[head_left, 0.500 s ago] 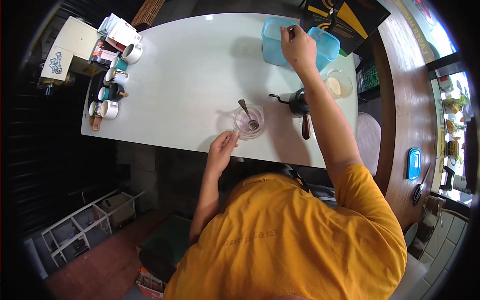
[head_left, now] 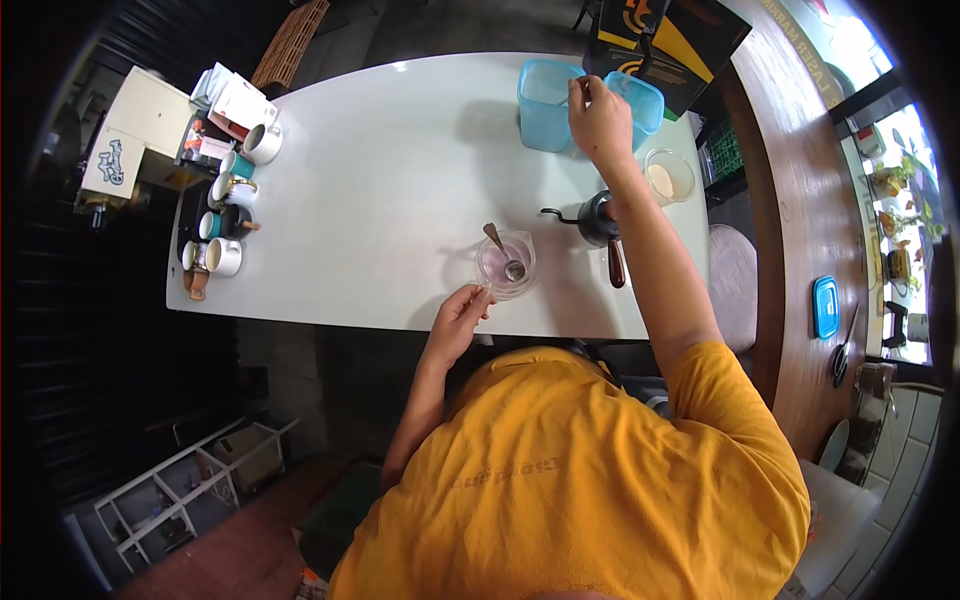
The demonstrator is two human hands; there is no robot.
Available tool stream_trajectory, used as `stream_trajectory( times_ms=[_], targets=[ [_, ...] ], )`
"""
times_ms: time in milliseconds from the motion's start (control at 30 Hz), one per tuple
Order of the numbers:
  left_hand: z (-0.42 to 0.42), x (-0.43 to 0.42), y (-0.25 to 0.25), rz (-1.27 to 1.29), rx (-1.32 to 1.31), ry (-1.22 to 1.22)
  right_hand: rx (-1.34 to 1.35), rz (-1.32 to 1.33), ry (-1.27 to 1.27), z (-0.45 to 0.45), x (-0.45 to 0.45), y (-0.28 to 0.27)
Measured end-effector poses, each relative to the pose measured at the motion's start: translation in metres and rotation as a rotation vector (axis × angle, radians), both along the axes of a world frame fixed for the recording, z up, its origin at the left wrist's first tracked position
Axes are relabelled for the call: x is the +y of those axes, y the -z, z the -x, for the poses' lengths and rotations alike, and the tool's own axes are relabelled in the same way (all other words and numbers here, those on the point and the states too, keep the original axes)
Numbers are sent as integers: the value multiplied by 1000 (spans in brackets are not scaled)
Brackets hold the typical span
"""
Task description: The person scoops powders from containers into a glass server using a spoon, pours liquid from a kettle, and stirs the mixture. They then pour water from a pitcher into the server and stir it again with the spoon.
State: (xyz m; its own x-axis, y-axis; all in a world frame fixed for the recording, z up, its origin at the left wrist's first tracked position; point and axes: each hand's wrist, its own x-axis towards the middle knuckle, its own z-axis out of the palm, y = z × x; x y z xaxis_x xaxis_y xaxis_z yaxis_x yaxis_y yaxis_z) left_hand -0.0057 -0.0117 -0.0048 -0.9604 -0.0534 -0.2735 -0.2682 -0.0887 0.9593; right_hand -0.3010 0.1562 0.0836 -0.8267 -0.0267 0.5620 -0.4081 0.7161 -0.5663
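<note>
My left hand (head_left: 462,318) pinches the handle of a clear glass jug (head_left: 527,277) near the table's front edge. A metal spoon (head_left: 499,240) leans inside the jug, its handle sticking out over the rim. My right hand (head_left: 603,120) is stretched out over two light-blue plastic containers, between the left container (head_left: 545,125) and the right container (head_left: 648,105). Its fingers are closed on a small, thin thing that I cannot make out. Below my right forearm stands a dark gooseneck kettle (head_left: 594,219) with a wooden handle.
A clear cup (head_left: 668,180) with pale contents stands right of the kettle. Several mugs (head_left: 224,258) line the white table's (head_left: 360,200) left end, beside a cream machine (head_left: 125,140). A black-and-yellow box (head_left: 685,45) is behind the containers. A blue lid (head_left: 825,307) lies on the wooden counter.
The whole view has shifted slightly. My right hand stays over the containers, its fingertips a little farther right against the left one. My left hand keeps hold of the jug's handle.
</note>
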Motion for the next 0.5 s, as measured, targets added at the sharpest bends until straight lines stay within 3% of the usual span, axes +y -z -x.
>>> stream_trajectory(
  times_ms=[500],
  targets=[
    [12, -18, -1, -105, 13, 57, 39, -7, -60, 4, -6, -7]
  ],
)
